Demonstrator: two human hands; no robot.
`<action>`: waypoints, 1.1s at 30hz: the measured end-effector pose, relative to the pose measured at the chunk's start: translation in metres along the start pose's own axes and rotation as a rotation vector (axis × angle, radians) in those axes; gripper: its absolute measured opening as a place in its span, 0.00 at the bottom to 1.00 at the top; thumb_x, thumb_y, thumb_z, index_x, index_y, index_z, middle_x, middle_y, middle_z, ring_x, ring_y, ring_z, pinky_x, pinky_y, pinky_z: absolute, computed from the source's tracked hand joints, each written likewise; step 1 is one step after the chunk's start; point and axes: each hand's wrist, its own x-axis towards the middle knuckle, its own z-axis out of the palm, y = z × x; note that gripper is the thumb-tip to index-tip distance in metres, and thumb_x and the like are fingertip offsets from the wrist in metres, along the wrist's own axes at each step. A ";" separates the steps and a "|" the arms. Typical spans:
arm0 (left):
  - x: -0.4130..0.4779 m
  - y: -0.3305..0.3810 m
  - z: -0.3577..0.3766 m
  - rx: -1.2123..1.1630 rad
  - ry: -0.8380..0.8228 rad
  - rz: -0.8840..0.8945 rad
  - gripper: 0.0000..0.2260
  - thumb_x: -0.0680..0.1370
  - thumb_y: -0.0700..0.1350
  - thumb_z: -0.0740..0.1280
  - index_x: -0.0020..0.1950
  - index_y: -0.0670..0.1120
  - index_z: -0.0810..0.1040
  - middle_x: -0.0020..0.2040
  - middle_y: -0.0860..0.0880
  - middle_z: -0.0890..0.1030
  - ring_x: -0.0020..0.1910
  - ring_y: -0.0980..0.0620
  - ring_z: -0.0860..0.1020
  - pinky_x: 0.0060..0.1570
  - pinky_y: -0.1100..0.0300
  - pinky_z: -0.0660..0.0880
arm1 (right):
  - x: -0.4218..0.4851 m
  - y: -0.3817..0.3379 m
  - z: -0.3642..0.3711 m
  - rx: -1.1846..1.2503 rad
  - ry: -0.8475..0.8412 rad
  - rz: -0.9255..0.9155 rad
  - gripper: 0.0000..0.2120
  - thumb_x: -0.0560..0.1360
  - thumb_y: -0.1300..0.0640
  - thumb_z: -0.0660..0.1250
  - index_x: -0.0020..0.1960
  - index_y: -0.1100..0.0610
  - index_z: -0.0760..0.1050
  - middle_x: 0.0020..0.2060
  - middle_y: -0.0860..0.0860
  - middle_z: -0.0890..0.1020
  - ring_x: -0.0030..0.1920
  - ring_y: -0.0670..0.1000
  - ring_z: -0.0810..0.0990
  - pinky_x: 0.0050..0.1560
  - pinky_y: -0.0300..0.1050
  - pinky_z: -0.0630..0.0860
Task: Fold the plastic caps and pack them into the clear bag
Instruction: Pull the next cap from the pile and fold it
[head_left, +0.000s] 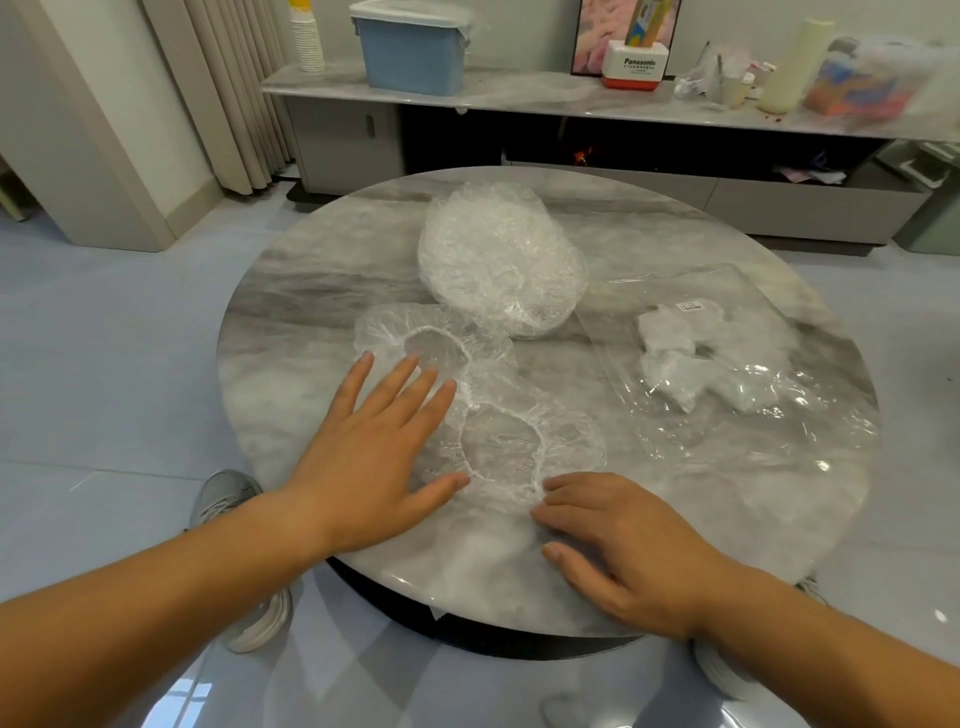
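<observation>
Left hand (363, 457) flat, fingers spread, pressing the nearest plastic cap (511, 447) onto the tabletop (291, 291). Right hand (623, 540) uncurled, fingertips touching the cap's near rim. Second cap (426, 338) just beyond, unfolded stack (493, 260) behind. Clear bag (727, 291) to the right, folded caps (670, 358) inside. Judgement: flattening before the fold — anchor with the left palm, push air outward, bring the rim over evenly.

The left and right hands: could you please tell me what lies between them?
In the head view, the near edge of a flattened plastic cap lies between the left hand and right hand.
</observation>
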 end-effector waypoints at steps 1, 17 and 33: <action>0.001 -0.002 -0.001 -0.010 -0.005 0.026 0.38 0.79 0.71 0.47 0.81 0.47 0.57 0.81 0.47 0.57 0.81 0.49 0.50 0.79 0.44 0.47 | 0.000 0.000 0.000 0.003 0.000 0.004 0.19 0.82 0.45 0.58 0.62 0.55 0.81 0.56 0.46 0.84 0.66 0.49 0.78 0.69 0.42 0.71; 0.002 0.005 0.020 -0.818 -0.120 -0.013 0.04 0.74 0.51 0.76 0.47 0.53 0.85 0.45 0.58 0.82 0.48 0.57 0.80 0.49 0.56 0.78 | 0.005 -0.003 -0.002 0.235 0.103 0.158 0.20 0.78 0.40 0.63 0.63 0.49 0.82 0.57 0.39 0.83 0.56 0.38 0.80 0.56 0.32 0.75; 0.023 0.020 0.014 -0.840 -0.181 -0.340 0.10 0.72 0.57 0.76 0.43 0.53 0.81 0.39 0.52 0.82 0.34 0.61 0.76 0.41 0.62 0.77 | 0.035 0.007 0.008 0.224 0.119 0.483 0.12 0.76 0.51 0.73 0.59 0.48 0.82 0.52 0.38 0.75 0.46 0.35 0.75 0.51 0.27 0.69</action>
